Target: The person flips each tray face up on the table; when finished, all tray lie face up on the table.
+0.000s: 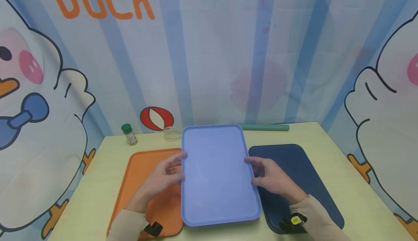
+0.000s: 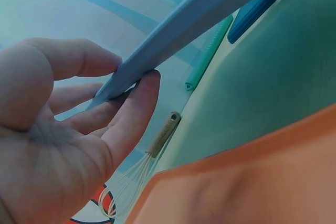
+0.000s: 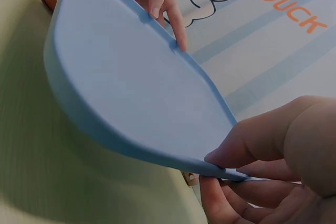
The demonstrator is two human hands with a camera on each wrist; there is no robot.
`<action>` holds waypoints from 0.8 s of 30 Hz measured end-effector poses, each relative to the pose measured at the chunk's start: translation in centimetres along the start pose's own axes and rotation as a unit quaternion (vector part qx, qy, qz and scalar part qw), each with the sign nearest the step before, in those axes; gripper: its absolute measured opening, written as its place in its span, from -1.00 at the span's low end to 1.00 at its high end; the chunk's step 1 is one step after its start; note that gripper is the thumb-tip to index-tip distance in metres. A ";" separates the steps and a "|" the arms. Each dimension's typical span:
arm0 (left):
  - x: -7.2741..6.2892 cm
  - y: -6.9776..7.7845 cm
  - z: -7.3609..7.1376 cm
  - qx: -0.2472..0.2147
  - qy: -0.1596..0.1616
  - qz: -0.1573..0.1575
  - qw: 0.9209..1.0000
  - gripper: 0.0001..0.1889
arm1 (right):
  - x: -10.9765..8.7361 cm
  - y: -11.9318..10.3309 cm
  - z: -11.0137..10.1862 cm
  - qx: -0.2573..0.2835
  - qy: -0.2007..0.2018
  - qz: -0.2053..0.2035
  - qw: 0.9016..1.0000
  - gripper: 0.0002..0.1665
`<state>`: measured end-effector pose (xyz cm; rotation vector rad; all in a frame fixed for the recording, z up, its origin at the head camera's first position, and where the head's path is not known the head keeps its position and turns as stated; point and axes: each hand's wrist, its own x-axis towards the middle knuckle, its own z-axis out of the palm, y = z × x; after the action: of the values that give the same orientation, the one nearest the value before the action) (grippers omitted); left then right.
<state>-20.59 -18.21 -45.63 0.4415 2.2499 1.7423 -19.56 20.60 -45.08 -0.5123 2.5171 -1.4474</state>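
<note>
A light blue rectangular tray (image 1: 218, 175) is held up off the table between both hands. My left hand (image 1: 160, 179) grips its left long edge; in the left wrist view the thumb (image 2: 86, 59) lies on one face and the fingers (image 2: 139, 106) on the other. My right hand (image 1: 274, 177) pinches the opposite edge, with thumb above the rim and fingers beneath, as the right wrist view shows. Under the left arm lies an orange tray (image 1: 138, 168). A dark navy tray (image 1: 300, 175) lies under the right arm. The inside of the light blue tray looks bare.
Along the back of the pale yellow table (image 1: 326, 154) stand a green-capped jar (image 1: 130, 135), a wire whisk (image 2: 164, 134) with a beige handle, and a long green rod (image 1: 267, 127), partly hidden by the lifted tray. A duck-printed curtain (image 1: 215, 52) hangs behind.
</note>
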 end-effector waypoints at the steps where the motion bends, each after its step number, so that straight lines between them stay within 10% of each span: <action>1: 0.0 -0.1 0.1 0.001 0.001 -0.001 1.000 -0.30 | 0.0 0.1 0.0 0.000 0.000 0.003 1.000 -0.20; 24: -0.2 -0.9 0.7 0.000 -0.021 -0.024 0.999 -0.31 | 0.5 1.7 0.7 -0.070 0.013 0.018 0.997 -0.28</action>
<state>-20.21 -17.85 -46.64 0.4179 2.2137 1.6931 -20.16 20.61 -46.93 -0.4712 2.6476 -1.2795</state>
